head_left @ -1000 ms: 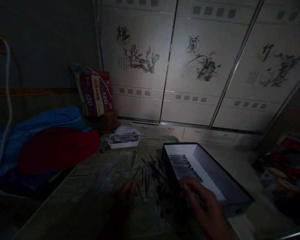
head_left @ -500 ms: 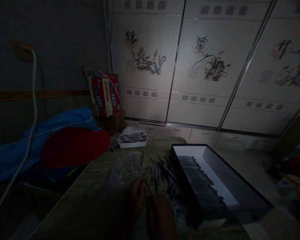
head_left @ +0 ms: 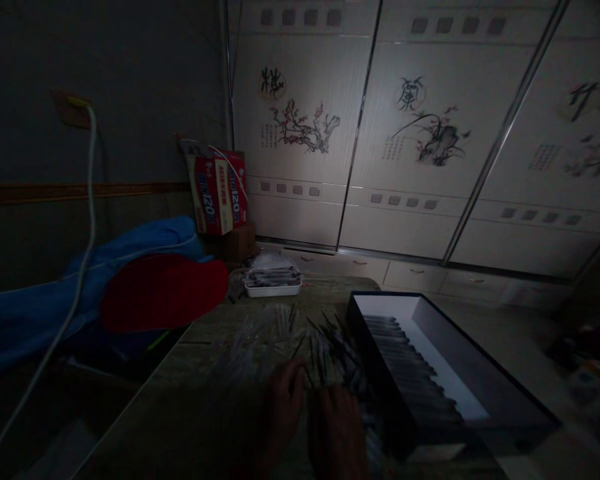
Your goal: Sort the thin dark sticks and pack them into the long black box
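Note:
In the dim light at the table's near side, my left hand (head_left: 284, 397) is closed, with thumb and forefinger pinching a thin dark pen-like stick (head_left: 308, 377). This stick slants down toward my right hand (head_left: 337, 423), which is curled close beside it. Shadow hides what the right fingers hold. Just beyond the hands lie several loose dark pen-like sticks (head_left: 336, 340). To the right stands an open dark box (head_left: 485, 360) with a white inside, where a row of bundled dark sticks (head_left: 405, 367) lies along the left part.
Clear thin plastic pieces (head_left: 245, 347) lie on the table (head_left: 180, 387) at left. A white tray (head_left: 274, 291) of thin sticks sits at the far edge. Beside the table are a red round item (head_left: 165, 293), blue cloth (head_left: 145, 237), a white cable (head_left: 91, 200) and a red carton (head_left: 220, 193).
The view has shifted slightly, so everything appears a little further right. Both hands stay close together near the same stick, with only small finger movement.

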`<state>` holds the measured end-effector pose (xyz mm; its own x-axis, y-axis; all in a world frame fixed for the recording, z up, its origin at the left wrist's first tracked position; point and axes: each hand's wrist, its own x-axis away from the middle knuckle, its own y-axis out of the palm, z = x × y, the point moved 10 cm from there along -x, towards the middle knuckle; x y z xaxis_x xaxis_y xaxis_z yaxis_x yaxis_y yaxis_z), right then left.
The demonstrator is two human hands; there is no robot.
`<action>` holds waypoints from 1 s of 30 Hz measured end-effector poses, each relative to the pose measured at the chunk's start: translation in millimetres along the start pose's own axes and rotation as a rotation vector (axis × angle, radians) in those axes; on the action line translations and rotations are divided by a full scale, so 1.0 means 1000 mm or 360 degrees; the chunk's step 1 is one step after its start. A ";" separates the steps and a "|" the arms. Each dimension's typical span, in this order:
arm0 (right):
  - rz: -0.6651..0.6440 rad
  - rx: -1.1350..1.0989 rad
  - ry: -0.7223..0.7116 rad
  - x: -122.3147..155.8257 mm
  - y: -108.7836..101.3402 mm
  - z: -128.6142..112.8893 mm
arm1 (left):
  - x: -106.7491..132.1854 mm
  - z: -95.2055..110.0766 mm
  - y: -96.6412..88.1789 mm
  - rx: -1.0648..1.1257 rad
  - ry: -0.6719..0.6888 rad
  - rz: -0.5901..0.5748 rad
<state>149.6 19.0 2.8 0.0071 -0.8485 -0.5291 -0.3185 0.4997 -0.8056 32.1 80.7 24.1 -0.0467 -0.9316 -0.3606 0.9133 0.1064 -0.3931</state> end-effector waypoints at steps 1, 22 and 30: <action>-0.0019 0.0018 0.0039 -0.001 0.000 0.001 | 0.001 0.000 0.001 -0.0023 0.0017 -0.0006; 0.0487 0.0146 0.0085 0.006 -0.003 0.018 | 0.003 0.006 -0.007 0.0027 0.0063 0.0067; 0.0711 -0.0221 0.0046 0.007 -0.027 0.008 | 0.005 0.059 -0.015 -0.0114 0.0153 -0.0013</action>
<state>166.3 1.0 18.7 -0.1852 -0.5613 -0.8067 -0.4084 0.7906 -0.4563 41.8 54.3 78.6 -0.0955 -0.8952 -0.4353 0.8816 0.1270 -0.4545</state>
